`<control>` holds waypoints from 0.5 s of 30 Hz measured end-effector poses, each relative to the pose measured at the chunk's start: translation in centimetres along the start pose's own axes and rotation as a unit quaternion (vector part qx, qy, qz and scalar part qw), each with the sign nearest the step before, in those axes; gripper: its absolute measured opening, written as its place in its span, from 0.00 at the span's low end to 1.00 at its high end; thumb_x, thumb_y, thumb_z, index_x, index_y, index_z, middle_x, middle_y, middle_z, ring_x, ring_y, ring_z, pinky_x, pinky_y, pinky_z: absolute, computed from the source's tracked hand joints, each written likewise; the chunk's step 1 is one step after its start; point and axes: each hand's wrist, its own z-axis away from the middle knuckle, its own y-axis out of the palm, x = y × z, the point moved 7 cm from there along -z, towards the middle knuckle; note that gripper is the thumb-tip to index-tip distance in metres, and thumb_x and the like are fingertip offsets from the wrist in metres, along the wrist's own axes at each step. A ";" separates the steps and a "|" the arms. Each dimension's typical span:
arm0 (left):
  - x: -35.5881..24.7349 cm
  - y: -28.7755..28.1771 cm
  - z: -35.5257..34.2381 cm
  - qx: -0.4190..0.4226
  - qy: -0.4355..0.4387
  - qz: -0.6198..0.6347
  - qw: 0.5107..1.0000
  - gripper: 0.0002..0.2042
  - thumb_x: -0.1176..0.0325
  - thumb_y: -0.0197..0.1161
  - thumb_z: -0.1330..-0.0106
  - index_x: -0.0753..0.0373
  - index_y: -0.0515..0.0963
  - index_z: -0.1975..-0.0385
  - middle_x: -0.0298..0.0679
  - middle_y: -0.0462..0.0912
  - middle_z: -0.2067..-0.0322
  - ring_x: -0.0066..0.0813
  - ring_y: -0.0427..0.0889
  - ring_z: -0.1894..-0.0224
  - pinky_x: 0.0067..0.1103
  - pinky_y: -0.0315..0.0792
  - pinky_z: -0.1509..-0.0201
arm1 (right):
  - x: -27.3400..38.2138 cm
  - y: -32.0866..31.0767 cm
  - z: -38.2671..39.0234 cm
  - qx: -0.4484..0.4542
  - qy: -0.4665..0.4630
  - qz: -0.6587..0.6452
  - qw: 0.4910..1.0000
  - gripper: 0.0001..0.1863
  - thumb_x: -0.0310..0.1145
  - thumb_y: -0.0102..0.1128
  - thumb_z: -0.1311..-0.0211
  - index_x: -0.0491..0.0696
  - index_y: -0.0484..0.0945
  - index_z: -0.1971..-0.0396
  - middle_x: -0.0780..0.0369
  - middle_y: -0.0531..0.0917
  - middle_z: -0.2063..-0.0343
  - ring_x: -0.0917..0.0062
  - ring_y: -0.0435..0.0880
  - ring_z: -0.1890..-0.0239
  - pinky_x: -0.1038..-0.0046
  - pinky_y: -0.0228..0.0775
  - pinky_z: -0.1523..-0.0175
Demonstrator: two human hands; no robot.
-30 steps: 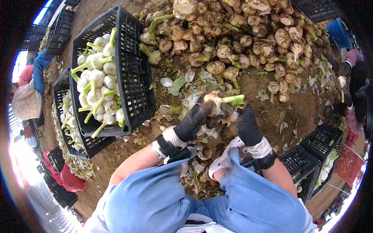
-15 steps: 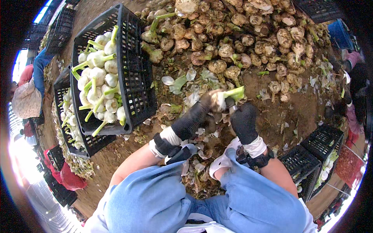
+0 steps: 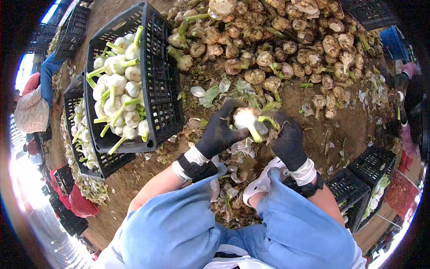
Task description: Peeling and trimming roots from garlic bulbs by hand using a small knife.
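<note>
The bulb [image 3: 245, 119], between the hands, has turned: its stalk [image 3: 255, 135] now points near, not right. The left hand [image 3: 221, 131] curls round it — presumably steadying it with the stalk free. The right hand [image 3: 287, 138], half-curled, adjoins a green strip [image 3: 268, 119] — grip unclear.

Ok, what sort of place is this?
Probably a garlic-handling shed or yard: a heap of soil-stained garlic bulbs, whiter garlic bulbs in a black plastic crate, and loose skins littering the dirt floor.
</note>
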 end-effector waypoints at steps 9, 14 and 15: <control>-1.2 0.6 0.2 0.043 0.004 0.125 0.991 0.32 0.68 0.78 0.52 0.61 0.70 0.46 0.38 0.77 0.51 0.27 0.75 0.48 0.27 0.71 0.43 | -3.4 -1.0 -0.7 0.054 0.087 0.179 0.979 0.24 0.21 0.54 0.49 0.44 0.76 0.48 0.49 0.81 0.54 0.52 0.81 0.54 0.60 0.73 0.48; -0.2 0.7 0.5 0.073 -0.037 0.012 0.997 0.32 0.68 0.78 0.51 0.62 0.70 0.46 0.37 0.78 0.54 0.23 0.76 0.50 0.25 0.73 0.45 | 3.0 -0.9 -0.2 0.091 -0.127 0.135 0.978 0.23 0.23 0.52 0.49 0.46 0.75 0.49 0.52 0.81 0.60 0.58 0.82 0.61 0.59 0.76 0.56; 0.2 0.9 0.6 0.086 -0.052 0.024 0.995 0.32 0.68 0.78 0.51 0.62 0.71 0.45 0.36 0.78 0.53 0.24 0.76 0.49 0.25 0.73 0.44 | 3.1 -0.6 -0.4 0.102 -0.117 0.160 0.975 0.22 0.24 0.52 0.49 0.46 0.76 0.51 0.52 0.81 0.62 0.58 0.82 0.62 0.59 0.76 0.59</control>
